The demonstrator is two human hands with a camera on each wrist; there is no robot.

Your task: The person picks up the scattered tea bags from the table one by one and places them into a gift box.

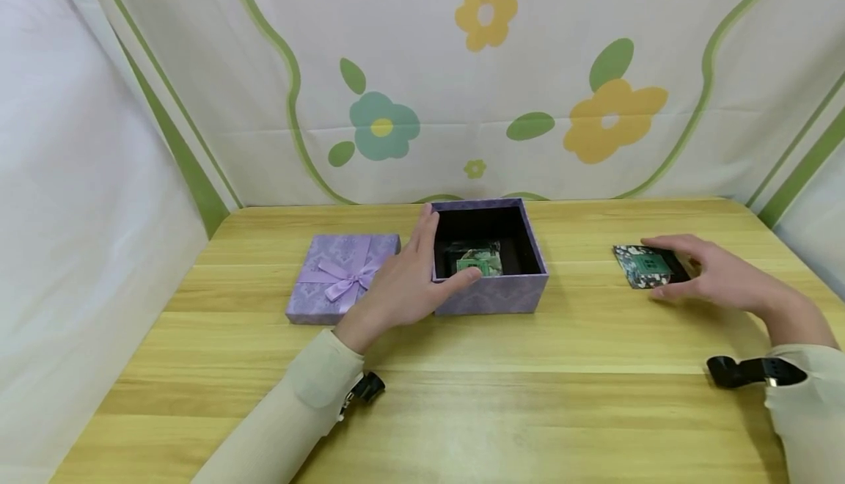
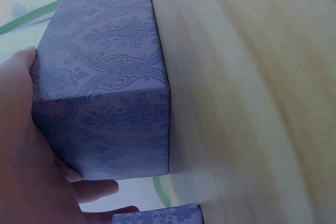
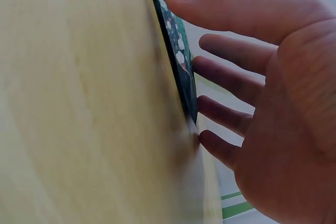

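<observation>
A purple patterned gift box point(image 1: 488, 295) stands uncovered with a dark interior. Inside it lies at least one flat packet point(image 1: 487, 258) with a green label and a floral print. My left hand point(image 1: 412, 279) rests against the box's near left corner, thumb along the front rim and fingers extended along the left side. To the right, my right hand point(image 1: 726, 271) holds another flat dark floral packet point(image 1: 643, 265) with a green label by its edges, thumb on the near edge and fingers at the far one. This packet point(image 3: 176, 45) is seen nearly edge-on in the right wrist view, close over the table.
The purple lid point(image 1: 317, 290) with a ribbon bow lies left of the box, partly behind the left hand. Everything sits on a wood-grain table point(image 1: 502, 396). A white cloth point(image 1: 422, 44) printed with flowers hangs along the table's back edge.
</observation>
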